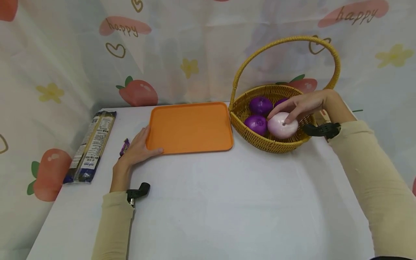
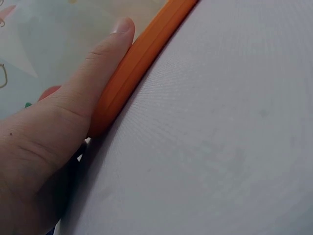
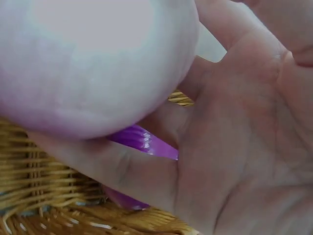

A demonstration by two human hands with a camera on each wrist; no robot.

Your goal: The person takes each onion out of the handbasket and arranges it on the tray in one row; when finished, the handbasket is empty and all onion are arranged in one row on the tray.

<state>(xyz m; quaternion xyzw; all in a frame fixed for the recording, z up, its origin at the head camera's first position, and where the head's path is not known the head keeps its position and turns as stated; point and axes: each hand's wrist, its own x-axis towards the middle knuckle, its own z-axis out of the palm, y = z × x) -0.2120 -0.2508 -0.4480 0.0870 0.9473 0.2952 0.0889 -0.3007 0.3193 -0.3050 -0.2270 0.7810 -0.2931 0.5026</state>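
My right hand (image 1: 300,105) grips a pale white-and-purple onion (image 1: 282,126) inside the wicker basket (image 1: 260,143), thumb on one side and fingers on the other. In the right wrist view, the onion (image 3: 93,63) fills the upper left against the fingers. Purple, shiny round fruits (image 1: 260,105) lie beside it; one is partly hidden by the hand. My left hand (image 1: 138,148) rests at the near left corner of the orange tray (image 1: 191,128), its thumb along the front rim and its other fingers by the left edge. In the left wrist view, the straight thumb (image 2: 100,61) touches the tray's side.
A long plastic packet (image 1: 91,146) lies at the table's left. A small purple wrapped candy (image 1: 124,147) sits beside the left hand. The basket's tall handle (image 1: 238,77) arches up behind the fruit. Behind the right wrist, a small package (image 1: 322,117) is partly hidden. Printed cloth hangs behind the table.
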